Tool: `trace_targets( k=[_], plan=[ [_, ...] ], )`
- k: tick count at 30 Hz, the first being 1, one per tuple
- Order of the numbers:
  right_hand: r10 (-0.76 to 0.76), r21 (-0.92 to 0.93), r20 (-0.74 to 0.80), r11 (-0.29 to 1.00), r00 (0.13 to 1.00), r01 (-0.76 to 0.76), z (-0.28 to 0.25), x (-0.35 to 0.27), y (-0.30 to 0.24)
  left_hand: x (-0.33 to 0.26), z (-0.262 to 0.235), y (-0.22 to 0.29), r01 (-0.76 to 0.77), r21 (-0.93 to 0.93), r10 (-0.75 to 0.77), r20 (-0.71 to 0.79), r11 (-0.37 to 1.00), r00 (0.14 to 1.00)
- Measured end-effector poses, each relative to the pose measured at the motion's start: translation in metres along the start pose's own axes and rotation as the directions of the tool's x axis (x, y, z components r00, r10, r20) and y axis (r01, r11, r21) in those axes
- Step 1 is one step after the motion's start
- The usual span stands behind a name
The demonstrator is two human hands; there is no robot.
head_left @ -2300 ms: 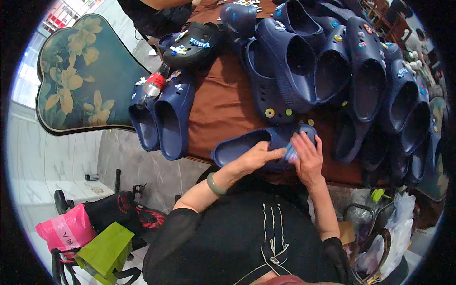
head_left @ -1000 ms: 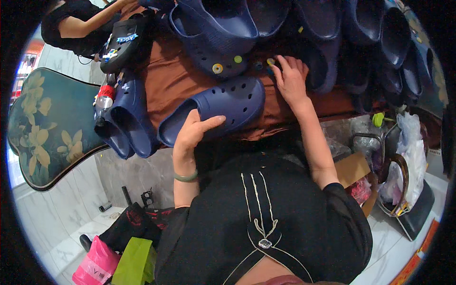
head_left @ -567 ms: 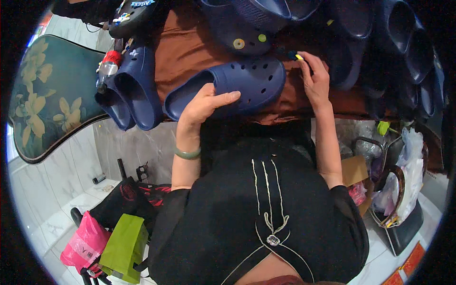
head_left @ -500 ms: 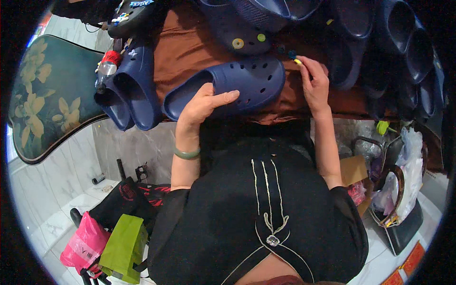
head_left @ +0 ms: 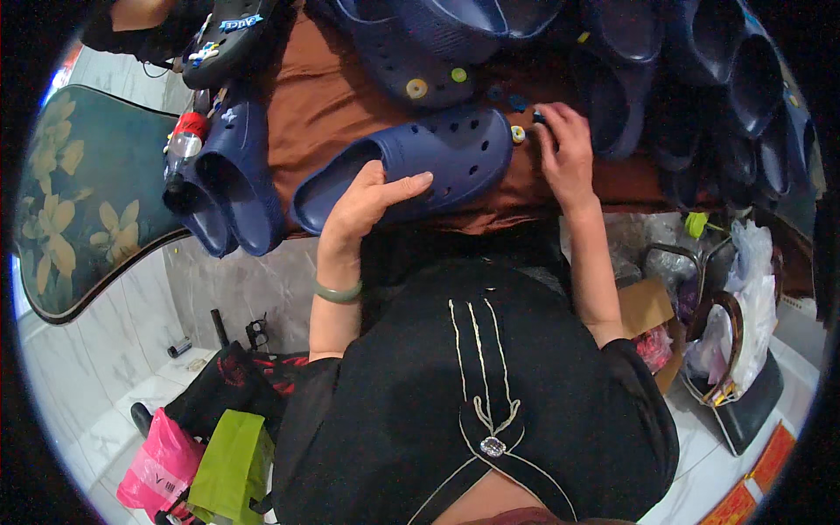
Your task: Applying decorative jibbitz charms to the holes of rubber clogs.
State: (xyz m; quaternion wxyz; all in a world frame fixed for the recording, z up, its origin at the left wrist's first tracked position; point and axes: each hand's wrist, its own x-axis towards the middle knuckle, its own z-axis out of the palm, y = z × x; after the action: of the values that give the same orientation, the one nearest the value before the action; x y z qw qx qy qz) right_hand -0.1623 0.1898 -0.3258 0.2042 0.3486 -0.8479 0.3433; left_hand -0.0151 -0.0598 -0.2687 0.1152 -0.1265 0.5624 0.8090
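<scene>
My left hand (head_left: pixel 372 197) grips a navy blue clog (head_left: pixel 442 144) by its side, with the thumb over the upper and the fingers inside the opening. Holes dot the clog's toe, which points right. Just past the toe sits a small yellow-and-white shoe charm (head_left: pixel 518 134). My right hand (head_left: pixel 567 157) is beside it, fingers bent and pinched at a small dark blue charm (head_left: pixel 537 115), largely covered by the fingertips. Another dark blue charm (head_left: pixel 518 103) lies nearby. Behind stands a second navy clog (head_left: pixel 398 74) bearing a yellow round charm (head_left: pixel 416 88) and a green one (head_left: pixel 458 75).
Brown cloth (head_left: pixel 302 105) covers the work surface. More navy clogs (head_left: pixel 626 96) crowd the right side, others (head_left: pixel 241 179) the left, beside a red-labelled bottle (head_left: pixel 184 144). Another person's arm (head_left: pixel 131 13) shows at top left. A pink bag (head_left: pixel 162 464) and green bag (head_left: pixel 229 464) sit below.
The yellow charm, earlier at my right fingertips, now rests beside the clog's toe. My right fingers have curled in toward a dark blue charm. The view shifted slightly; my left hand keeps its grip.
</scene>
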Motion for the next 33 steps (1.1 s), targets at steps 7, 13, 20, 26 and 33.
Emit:
trace_targets(
  k=[7, 13, 20, 26, 33],
  plan=[
    [0.084, -0.255, 0.108, 0.966, 0.991, -0.054, 0.004, -0.002, 0.008, -0.003, -0.001, 0.0, 0.018, 0.068, -0.019, 0.013, 0.998, 1.0],
    [0.065, -0.069, 0.035, 0.996, 0.997, -0.062, -0.002, 0.0, -0.006, -0.01, 0.004, -0.006, -0.062, 0.081, 0.067, -0.049, 0.995, 0.997],
    [0.099, 0.183, -0.077, 0.98, 0.992, -0.084, -0.011, 0.002, -0.037, 0.002, -0.007, -0.015, 0.046, 0.122, -0.035, -0.089, 0.992, 0.995],
    [-0.078, 0.248, -0.112, 0.963, 0.991, 0.104, -0.004, 0.0, -0.041, 0.001, 0.008, -0.005, -0.062, 0.01, 0.062, -0.06, 0.998, 0.996],
    [-0.25, 0.219, -0.14, 0.936, 0.958, 0.276, 0.013, 0.011, -0.04, 0.004, 0.0, -0.009, -0.013, 0.06, 0.015, -0.03, 0.998, 0.999]
  ],
)
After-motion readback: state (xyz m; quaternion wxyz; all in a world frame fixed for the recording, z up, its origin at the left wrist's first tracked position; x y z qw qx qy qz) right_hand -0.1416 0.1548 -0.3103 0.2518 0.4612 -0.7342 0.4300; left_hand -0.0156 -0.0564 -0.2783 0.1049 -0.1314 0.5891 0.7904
